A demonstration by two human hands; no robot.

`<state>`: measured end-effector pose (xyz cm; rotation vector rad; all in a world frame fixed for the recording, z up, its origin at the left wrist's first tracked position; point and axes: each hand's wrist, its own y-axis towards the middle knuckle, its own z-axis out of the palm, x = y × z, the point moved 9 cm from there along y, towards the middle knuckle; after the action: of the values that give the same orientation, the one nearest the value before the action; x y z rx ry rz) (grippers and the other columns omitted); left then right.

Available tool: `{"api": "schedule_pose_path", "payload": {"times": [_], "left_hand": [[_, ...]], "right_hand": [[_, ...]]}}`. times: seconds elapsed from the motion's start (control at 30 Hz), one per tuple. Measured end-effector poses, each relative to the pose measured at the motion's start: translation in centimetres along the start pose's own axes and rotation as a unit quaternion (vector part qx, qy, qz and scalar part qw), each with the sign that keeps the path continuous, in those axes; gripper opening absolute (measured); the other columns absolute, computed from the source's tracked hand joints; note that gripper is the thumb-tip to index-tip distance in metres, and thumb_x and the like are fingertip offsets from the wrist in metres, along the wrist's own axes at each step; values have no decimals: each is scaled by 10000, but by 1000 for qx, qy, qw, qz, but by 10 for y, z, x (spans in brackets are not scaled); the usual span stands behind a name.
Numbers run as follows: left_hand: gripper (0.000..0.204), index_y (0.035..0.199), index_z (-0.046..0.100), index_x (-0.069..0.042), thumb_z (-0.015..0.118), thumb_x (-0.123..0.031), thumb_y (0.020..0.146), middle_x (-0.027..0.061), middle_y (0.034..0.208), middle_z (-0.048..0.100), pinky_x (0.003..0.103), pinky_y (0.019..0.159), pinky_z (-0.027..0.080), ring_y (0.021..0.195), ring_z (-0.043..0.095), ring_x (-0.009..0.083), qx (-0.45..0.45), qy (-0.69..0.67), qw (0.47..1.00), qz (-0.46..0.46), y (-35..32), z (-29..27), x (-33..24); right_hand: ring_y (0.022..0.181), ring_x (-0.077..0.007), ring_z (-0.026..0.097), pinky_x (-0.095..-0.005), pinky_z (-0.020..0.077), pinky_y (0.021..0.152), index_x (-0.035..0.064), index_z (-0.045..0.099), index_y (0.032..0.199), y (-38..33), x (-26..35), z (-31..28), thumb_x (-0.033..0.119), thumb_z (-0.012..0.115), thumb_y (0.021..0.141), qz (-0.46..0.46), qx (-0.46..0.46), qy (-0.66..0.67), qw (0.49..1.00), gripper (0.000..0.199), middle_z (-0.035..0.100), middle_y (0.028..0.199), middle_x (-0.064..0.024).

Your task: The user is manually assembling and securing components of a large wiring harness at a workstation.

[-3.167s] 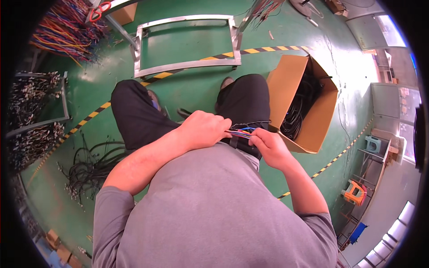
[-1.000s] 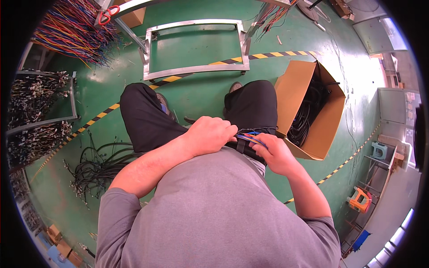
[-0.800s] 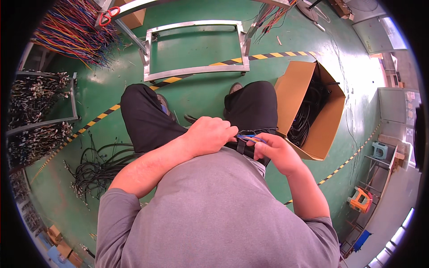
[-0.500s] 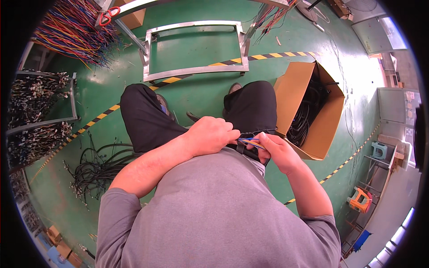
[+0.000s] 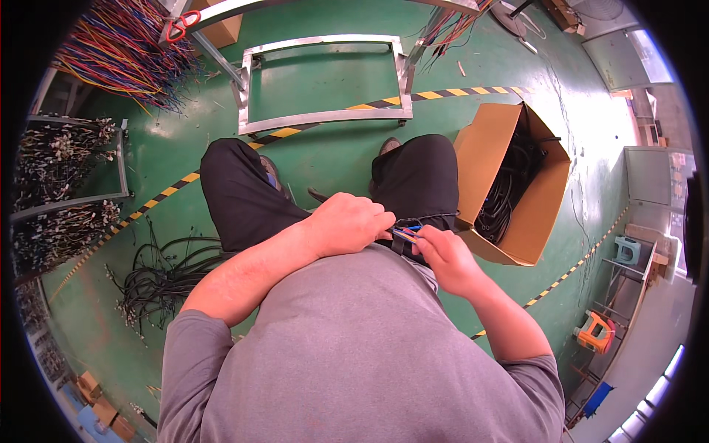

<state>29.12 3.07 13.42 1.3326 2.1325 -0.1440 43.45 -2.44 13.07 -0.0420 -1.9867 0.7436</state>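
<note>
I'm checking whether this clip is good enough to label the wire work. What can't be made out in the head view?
- What the left hand grips: its curled fingers cover it.
- The thin blue and orange wires at the right hand: too small to count or see their ends.
- The cardboard box: its walls hide most of the black cables inside.
- The coloured wire bundles: bent and cut off by the fisheye rim.

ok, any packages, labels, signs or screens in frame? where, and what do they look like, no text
Open cardboard box: on the green floor beside the person's right knee, brown, flaps up, black cables inside.
Small cardboard box: top left, behind the metal frame, brown, partly hidden.
Small cartons: lower left rim, brown and light blue.
No labels, signs or screens that I can make out.
</note>
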Motion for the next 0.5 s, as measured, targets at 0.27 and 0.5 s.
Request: {"api": "schedule_pose_path", "payload": {"times": [0.27,0.5], "left_hand": [[270,842,567,-100,721,-310,915,56,766,629,411,598,530,719,676,257,24,6,1000,13,1,6,0],[248,839,562,-99,722,-274,910,59,758,621,408,605,536,720,675,262,10,15,1000,3,1,1,-3]], "right_hand": [[799,-418,632,-490,480,729,7,614,952,24,25,14,170,532,1055,-91,-39,-142,985,209,657,812,-206],[799,-424,663,-483,505,726,-13,611,906,14,24,-1,176,529,1062,-59,17,-76,995,258,681,815,-213]]}}
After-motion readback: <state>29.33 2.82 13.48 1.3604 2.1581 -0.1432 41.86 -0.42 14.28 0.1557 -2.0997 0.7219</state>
